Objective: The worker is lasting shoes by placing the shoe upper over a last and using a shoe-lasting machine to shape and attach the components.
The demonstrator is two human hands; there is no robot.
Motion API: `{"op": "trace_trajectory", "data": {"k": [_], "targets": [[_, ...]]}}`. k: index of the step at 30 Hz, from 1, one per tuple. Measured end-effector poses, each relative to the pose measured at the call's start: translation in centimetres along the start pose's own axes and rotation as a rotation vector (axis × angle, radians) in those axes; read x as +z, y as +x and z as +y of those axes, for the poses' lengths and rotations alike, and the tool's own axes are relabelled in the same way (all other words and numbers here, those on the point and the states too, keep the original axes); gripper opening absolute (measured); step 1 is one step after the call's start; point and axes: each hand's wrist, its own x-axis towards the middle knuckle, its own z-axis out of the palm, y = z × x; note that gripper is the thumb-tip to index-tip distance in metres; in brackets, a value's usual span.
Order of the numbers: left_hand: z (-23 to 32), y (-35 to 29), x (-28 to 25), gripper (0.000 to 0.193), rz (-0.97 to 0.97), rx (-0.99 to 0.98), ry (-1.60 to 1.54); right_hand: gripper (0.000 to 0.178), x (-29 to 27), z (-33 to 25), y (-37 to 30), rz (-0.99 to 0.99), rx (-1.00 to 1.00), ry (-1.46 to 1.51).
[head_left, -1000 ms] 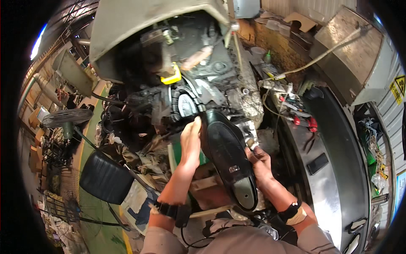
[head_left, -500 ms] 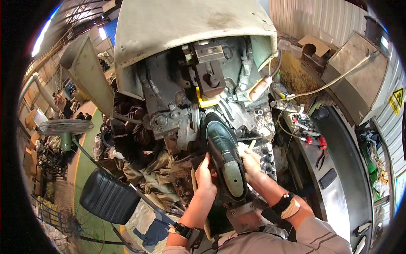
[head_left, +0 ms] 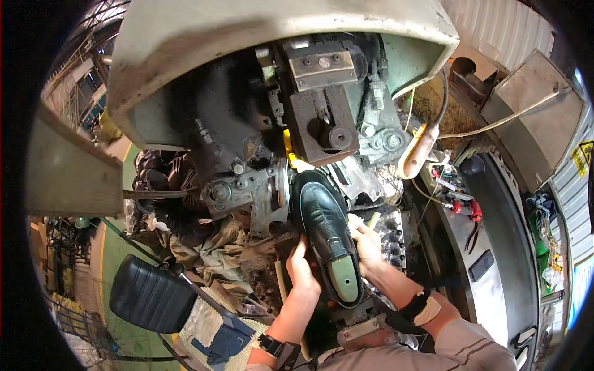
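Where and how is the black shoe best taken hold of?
The black shoe is likely best gripped by its two sides midway along, with left hand and right hand opposed, coming from the heel end. It lies opening up, toe pointing away into the machine, heel nearest, so the front looks crowded and the sides easier to reach.

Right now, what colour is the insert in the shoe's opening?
Muted green: the insert shows best in the head view, framed by the black shoe.

Obstacle beyond the shoe (head_left: 325, 229): dark block (head_left: 318, 127)
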Motion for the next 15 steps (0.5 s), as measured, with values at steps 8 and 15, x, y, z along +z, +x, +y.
{"op": "trace_trajectory", "data": {"k": [8,15], "targets": [[-1.3,1.8,0.1,0.022,0.043,0.237,0.024,0.032,-1.1,1.1,2.0,-0.016,-0.050,0.068],[-1.1,2.0,-0.3,0.020,0.071,0.241,0.034,0.033,0.2,0.7,0.9,0.005,-0.027,0.099]]}}
